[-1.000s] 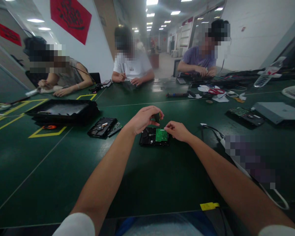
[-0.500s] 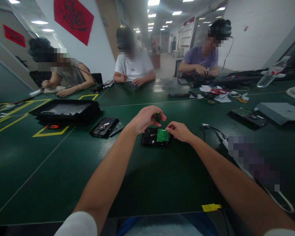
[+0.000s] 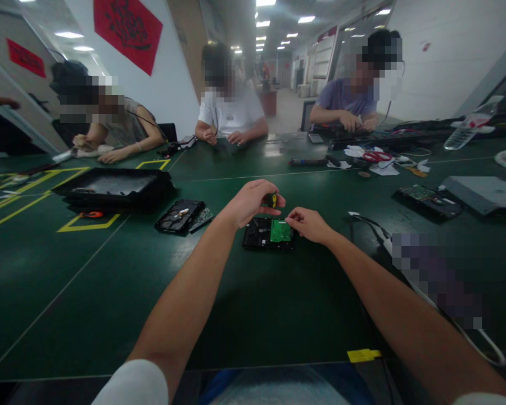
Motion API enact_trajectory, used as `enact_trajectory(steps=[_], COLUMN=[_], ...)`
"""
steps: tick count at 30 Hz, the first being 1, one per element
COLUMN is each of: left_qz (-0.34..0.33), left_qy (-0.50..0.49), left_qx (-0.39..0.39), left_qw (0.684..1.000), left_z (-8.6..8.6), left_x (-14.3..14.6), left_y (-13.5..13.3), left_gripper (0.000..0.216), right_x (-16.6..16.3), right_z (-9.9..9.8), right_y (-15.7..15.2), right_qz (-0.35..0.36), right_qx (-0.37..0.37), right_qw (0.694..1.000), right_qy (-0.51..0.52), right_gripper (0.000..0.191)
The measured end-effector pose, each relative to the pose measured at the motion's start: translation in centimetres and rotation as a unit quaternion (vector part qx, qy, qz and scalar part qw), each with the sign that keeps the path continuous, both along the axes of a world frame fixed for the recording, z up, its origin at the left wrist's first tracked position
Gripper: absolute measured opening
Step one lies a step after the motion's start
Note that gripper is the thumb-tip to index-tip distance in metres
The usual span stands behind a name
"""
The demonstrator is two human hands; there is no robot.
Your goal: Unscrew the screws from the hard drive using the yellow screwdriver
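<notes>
A hard drive (image 3: 259, 242) lies on the green table, with a green circuit board (image 3: 280, 231) on the right part of its upper face. My left hand (image 3: 257, 202) is closed round the black and yellow handle of a screwdriver (image 3: 270, 199), held above the drive's far edge. The screwdriver's shaft and tip are hidden by the hand. At the board's upper right corner, my right hand (image 3: 304, 223) has its thumb and finger pinched together. Whatever may be between those fingertips is too small to make out.
Left of the drive lie another opened drive (image 3: 179, 216) and a stack of black trays (image 3: 113, 188). To the right are a further drive (image 3: 428, 201), a grey metal box (image 3: 483, 194) and a white cable (image 3: 421, 289). Several people sit across the table.
The screwdriver handle has turned in my left hand, so its yellow part now shows more. My right hand stays at the board's corner. A person's arm has appeared at the far left.
</notes>
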State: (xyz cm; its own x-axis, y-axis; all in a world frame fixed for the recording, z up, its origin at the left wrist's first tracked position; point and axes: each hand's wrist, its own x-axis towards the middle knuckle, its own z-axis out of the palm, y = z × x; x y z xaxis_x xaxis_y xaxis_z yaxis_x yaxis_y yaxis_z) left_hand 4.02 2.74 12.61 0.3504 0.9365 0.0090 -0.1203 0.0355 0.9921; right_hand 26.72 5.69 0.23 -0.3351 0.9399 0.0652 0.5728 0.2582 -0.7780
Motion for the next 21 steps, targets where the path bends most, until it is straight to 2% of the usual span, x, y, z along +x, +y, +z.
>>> enact_trajectory(steps=[6,10,16,21], left_qz=[0.011,0.028,0.021,0.004], left_qy=[0.041,0.053,0.011,0.02], left_qx=[0.06,0.054,0.022,0.056], left_qw=[0.997,0.997,0.999,0.998], left_z=[-0.21,-0.17,-0.26,-0.4], left_x=[-0.38,-0.31,-0.04,-0.29], left_y=[0.35,0.33,0.28,0.46], left_gripper=[0.017,0.019,0.012,0.015], right_x=[0.07,0.16,0.05,-0.04], right_z=[-0.19,-0.28,-0.07,0.31], right_y=[0.14,0.19,-0.13,-0.25], right_qz=[-0.001,0.003,0.003,0.001], right_qx=[0.0,-0.002,-0.004,-0.005], right_qw=[1.0,1.0,1.0,1.0], right_qy=[-0.005,0.003,0.001,-0.004], right_gripper=[0.016,0.016,0.017,0.016])
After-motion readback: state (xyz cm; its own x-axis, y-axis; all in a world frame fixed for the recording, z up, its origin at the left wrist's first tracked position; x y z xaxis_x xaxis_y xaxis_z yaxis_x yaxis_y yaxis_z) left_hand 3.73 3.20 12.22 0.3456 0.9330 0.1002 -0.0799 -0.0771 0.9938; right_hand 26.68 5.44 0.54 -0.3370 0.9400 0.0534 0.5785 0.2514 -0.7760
